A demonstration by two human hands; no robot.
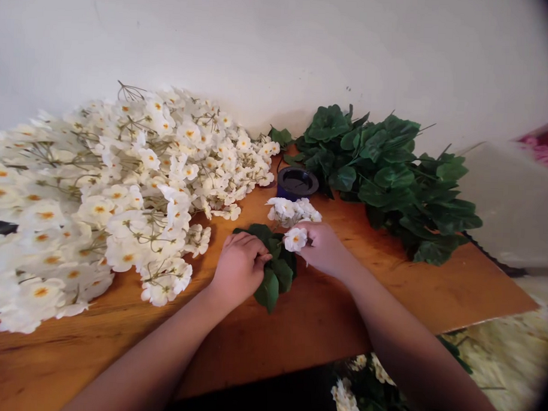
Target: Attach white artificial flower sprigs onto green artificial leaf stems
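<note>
My left hand (240, 267) is closed on a bunch of green artificial leaves (270, 289) just above the wooden table. The leaves spread out on both sides of its fingers, and the stems inside the grip are hidden. Close beside it, my right hand (322, 246) pinches a cluster of small white artificial flowers (295, 238). One bloom with a yellow centre faces me, and more white blooms (292, 211) show behind that hand. The flowers meet the leaves between my two hands; I cannot tell whether they are joined.
A big heap of white flowers (122, 188) covers the left of the wooden table (314, 327). Green leaf stems (392, 167) lie piled at the back right. Between them stands a dark round container (297, 182). Finished-looking flowers with leaves (361, 388) show below the table's front edge.
</note>
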